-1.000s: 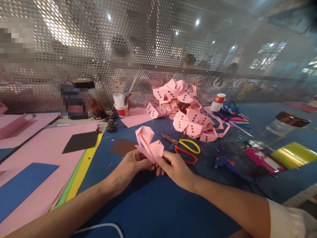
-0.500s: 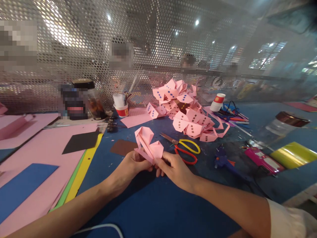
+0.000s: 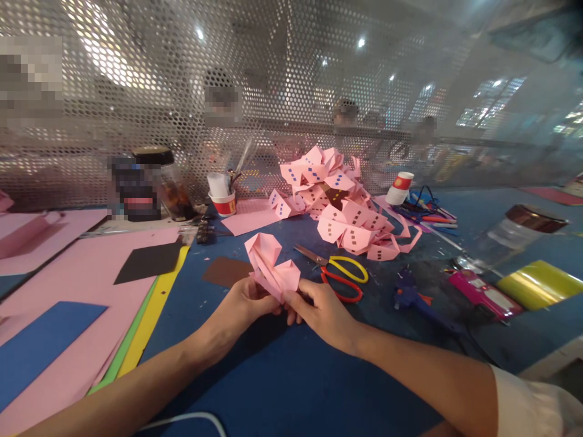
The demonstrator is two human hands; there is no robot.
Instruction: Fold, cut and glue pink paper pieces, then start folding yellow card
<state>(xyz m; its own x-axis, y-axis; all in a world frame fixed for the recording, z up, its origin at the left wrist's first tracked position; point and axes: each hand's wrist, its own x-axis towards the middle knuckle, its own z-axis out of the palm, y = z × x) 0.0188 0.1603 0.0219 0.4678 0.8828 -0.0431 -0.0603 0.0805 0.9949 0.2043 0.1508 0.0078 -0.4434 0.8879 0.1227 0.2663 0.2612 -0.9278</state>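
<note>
Head view: pinching the low end of a folded pink paper shape (image 3: 276,270) with left hand (image 3: 245,298) and right hand (image 3: 319,308), both curled nearly closed. Held up over the flat blue table (image 3: 273,388), near the metal scissors with red and yellow handles (image 3: 324,261). Could get bent or ripped by squeezing or pulling too hard. Can't read any words, not even on the red-and-white paper cup (image 3: 224,205) at back left; too small.

**Pinches paper (image 3: 285,277) with left hand (image 3: 240,306) and right hand (image 3: 327,315)**

Holds it folded above the table (image 3: 291,376). Has scissors (image 3: 323,261) just beyond the right hand, glue gun (image 3: 415,300) farther right, brown sheet (image 3: 225,271) beyond the left, pink heap (image 3: 355,215) behind.
</note>
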